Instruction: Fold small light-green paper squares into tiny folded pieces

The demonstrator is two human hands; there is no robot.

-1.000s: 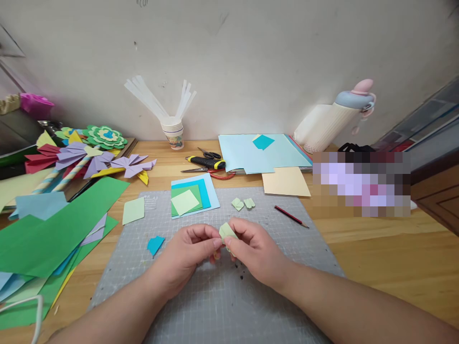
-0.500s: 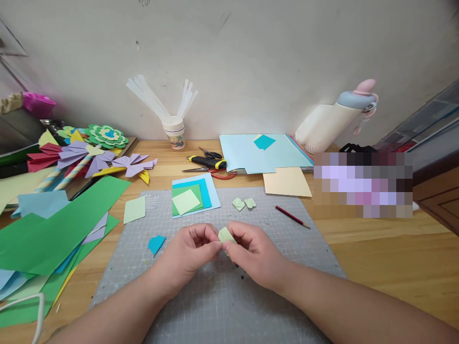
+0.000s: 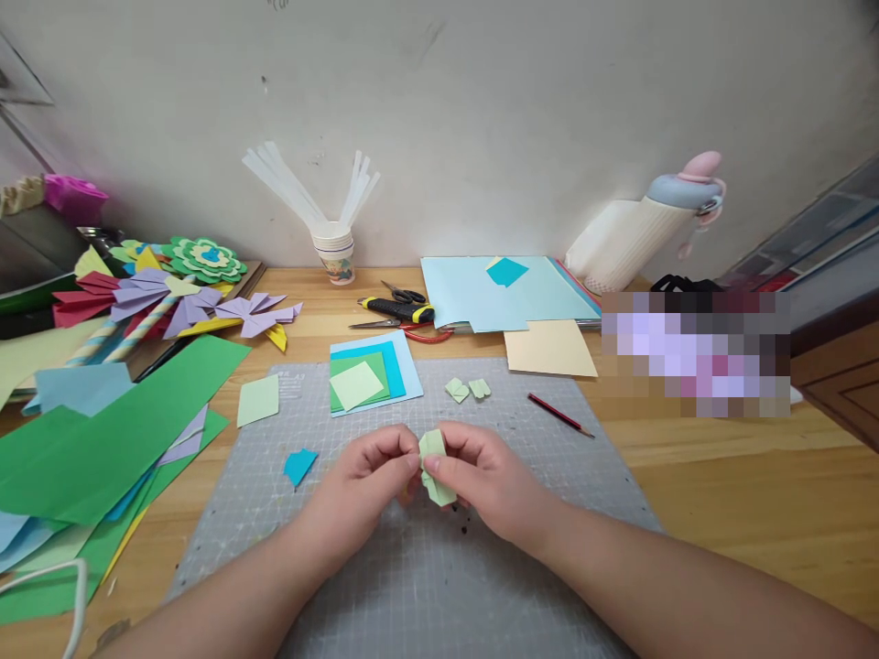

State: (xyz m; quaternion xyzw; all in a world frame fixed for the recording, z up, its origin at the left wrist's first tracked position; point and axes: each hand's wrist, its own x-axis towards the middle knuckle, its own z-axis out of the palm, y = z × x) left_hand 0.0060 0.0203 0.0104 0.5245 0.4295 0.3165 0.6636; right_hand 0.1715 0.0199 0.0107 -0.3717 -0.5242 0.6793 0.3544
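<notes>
Between my hands, above the grey cutting mat [image 3: 371, 558], is a small folded piece of pale green paper [image 3: 434, 445]. My right hand [image 3: 484, 467] pinches it, thumb on its face and fingers behind. With thumb and forefinger together, my left hand [image 3: 377, 471] grips its left edge. Two small folded pale green pieces, one a folded paper piece [image 3: 457, 391] and the other a folded paper heart [image 3: 480, 389], lie just beyond. A folded blue paper piece [image 3: 300, 467] rests left of my left hand. Further off are stacked paper squares [image 3: 410, 371] and a pale green sheet [image 3: 259, 401].
A pencil [image 3: 559, 415] lies on the mat's right. Scissors [image 3: 405, 295] and a utility knife [image 3: 395, 309] sit behind, beside a light blue sheet [image 3: 460, 293]. Paper flowers [image 3: 257, 316] and green paper [image 3: 124, 439] crowd the left. A paper cup [image 3: 334, 256] and a bottle [image 3: 638, 233] stand near the wall.
The folded pale green paper has turned more upright, and more of its length shows below my right thumb. My left fingers have shifted slightly up along its left edge.
</notes>
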